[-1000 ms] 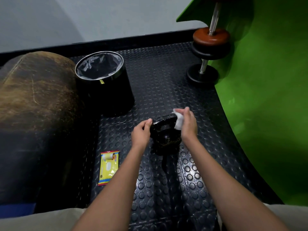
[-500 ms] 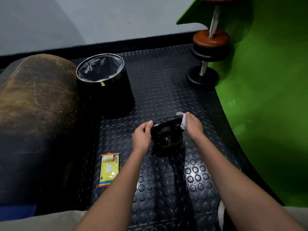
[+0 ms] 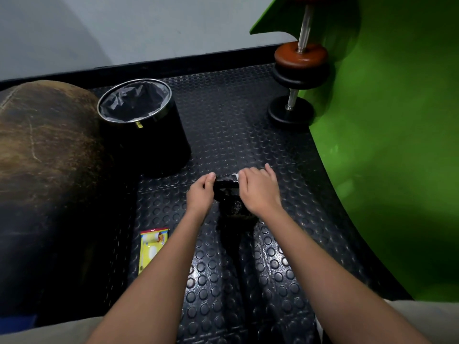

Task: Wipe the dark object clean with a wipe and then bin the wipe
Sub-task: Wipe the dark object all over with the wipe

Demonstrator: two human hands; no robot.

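A small dark glossy object (image 3: 227,192) stands on the studded black rubber floor in the middle of the view. My left hand (image 3: 200,194) grips its left side. My right hand (image 3: 259,191) lies over its right top, pressing a white wipe (image 3: 236,176) against it; only a small white corner of the wipe shows at my fingers. A black round bin (image 3: 146,127) with a grey liner and a metal rim stands open to the upper left, apart from both hands.
A yellow wipe packet (image 3: 152,247) lies on the floor by my left forearm. A worn brown padded cushion (image 3: 44,155) fills the left. A dumbbell (image 3: 296,78) stands upright at the back right against a green curved wall (image 3: 387,145).
My right hand has slid with the wipe from the object's far right edge over its top, so it now covers most of the wipe. My left hand has stayed on the left side.
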